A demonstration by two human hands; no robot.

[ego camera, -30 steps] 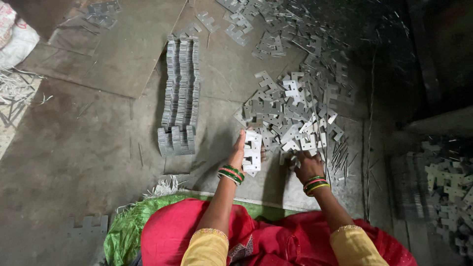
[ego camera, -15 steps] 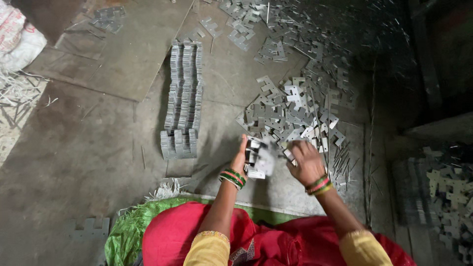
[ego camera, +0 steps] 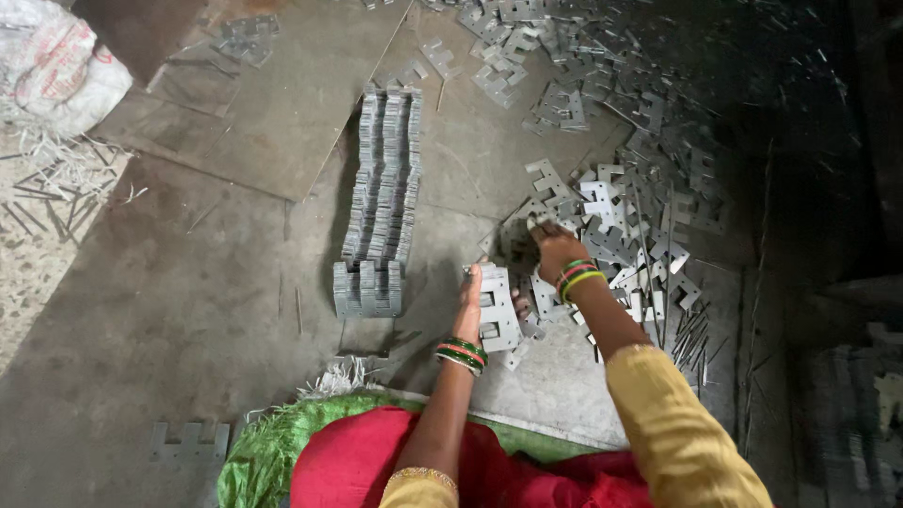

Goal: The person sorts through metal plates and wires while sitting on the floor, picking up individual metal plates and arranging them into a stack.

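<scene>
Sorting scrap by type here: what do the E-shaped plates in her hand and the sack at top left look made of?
The E-shaped plates held in the left hand look like thin stamped sheet metal, probably steel: flat, grey, dull sheen, sharp cut edges. The sack looks like woven plastic: white, crumpled, soft folds.

Bare floor (ego camera: 188,310) lies open left of the stacked row (ego camera: 381,207); loose plates (ego camera: 621,226) crowd the right.

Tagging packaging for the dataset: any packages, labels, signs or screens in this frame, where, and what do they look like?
White woven sack: top left corner on the floor, bulging and crumpled, white with faint red and dark print.
No other labels, signs or screens show; the rest is loose grey E-shaped metal stampings by the hands.
</scene>
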